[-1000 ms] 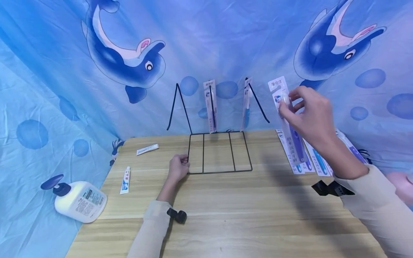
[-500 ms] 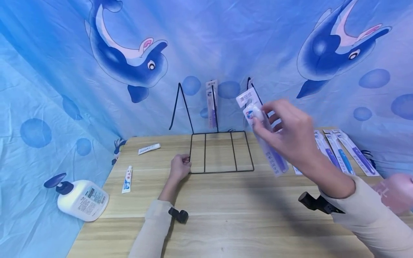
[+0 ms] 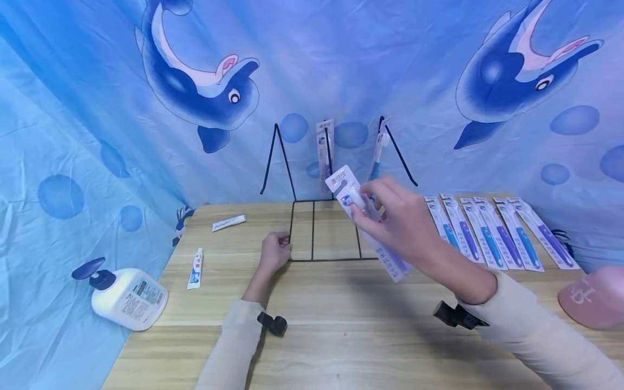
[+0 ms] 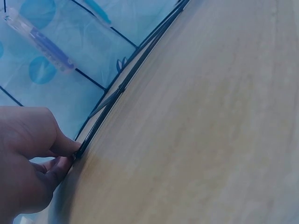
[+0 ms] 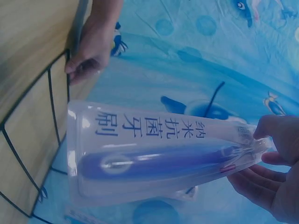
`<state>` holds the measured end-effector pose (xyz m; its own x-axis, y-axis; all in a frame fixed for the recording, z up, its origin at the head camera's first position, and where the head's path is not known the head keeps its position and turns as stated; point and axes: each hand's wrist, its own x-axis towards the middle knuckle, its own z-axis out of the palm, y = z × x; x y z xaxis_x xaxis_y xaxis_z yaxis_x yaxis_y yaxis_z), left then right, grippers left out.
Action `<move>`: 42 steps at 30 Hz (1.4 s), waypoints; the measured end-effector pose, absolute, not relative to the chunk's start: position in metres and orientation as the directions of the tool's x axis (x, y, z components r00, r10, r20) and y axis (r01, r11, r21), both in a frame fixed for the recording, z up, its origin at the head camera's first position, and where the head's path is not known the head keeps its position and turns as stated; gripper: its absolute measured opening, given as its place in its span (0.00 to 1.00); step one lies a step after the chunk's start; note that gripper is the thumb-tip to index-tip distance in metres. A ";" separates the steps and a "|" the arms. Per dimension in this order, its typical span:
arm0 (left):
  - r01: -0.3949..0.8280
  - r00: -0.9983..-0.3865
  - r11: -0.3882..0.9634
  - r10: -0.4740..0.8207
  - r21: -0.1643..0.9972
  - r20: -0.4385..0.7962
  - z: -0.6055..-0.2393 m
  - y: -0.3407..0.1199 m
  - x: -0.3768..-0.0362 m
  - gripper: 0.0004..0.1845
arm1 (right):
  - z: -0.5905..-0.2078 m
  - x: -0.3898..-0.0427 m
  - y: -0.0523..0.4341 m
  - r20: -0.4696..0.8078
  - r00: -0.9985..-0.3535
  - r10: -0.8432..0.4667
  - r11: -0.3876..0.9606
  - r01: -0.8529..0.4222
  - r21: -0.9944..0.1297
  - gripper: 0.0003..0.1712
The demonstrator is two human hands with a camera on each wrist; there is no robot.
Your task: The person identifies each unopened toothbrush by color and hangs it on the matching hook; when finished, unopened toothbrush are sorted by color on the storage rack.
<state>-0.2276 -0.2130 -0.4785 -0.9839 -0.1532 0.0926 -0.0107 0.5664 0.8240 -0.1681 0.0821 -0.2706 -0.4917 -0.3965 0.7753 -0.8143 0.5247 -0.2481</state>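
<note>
My right hand (image 3: 397,219) pinches a packaged purple toothbrush (image 3: 368,222) near its card top and holds it tilted over the right part of a black wire rack (image 3: 312,233). In the right wrist view the toothbrush pack (image 5: 154,154) fills the middle, with thumb and fingers at its narrow end. My left hand (image 3: 275,251) pinches the rack's left base wire, seen close up as thumb and fingertips of the left hand (image 4: 37,158) on the wire. Two packs hang on the rack's prongs: a purple toothbrush (image 3: 324,157) in the middle and a blue toothbrush (image 3: 377,151) on the right.
Several packaged toothbrushes (image 3: 497,233) lie in a row on the right of the wooden table (image 3: 312,325). A pink object (image 3: 592,298) stands at the right edge. Two toothpaste tubes (image 3: 195,269) and a white pump bottle (image 3: 130,299) are on the left. A blue dolphin curtain (image 3: 390,65) hangs behind.
My right hand has carried the purple toothbrush pack left and lower, from above the row of packs to the front of the rack. My left hand stays on the rack's base.
</note>
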 end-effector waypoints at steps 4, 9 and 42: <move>-0.012 -0.984 0.571 -0.152 0.821 0.091 -0.478 -0.211 -0.227 0.19 | -0.278 -0.170 0.076 0.763 -0.504 -0.404 0.535 -0.807 -0.250 0.10; -0.013 -0.984 0.573 -0.155 0.820 0.092 -0.478 -0.211 -0.227 0.19 | -0.287 -0.179 0.069 0.762 -0.508 -0.402 0.527 -0.809 -0.261 0.11; 0.024 -0.979 0.557 -0.154 0.830 0.132 -0.479 -0.212 -0.227 0.18 | -0.307 -0.317 0.006 0.674 -0.710 -0.202 0.595 -0.636 -0.492 0.14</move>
<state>-0.2270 -0.2120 -0.4787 -0.9793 -0.1540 0.1315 0.0238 0.5574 0.8299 -0.3169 0.0059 -0.3075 -0.7101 -0.2021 0.6745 -0.6362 0.5945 -0.4917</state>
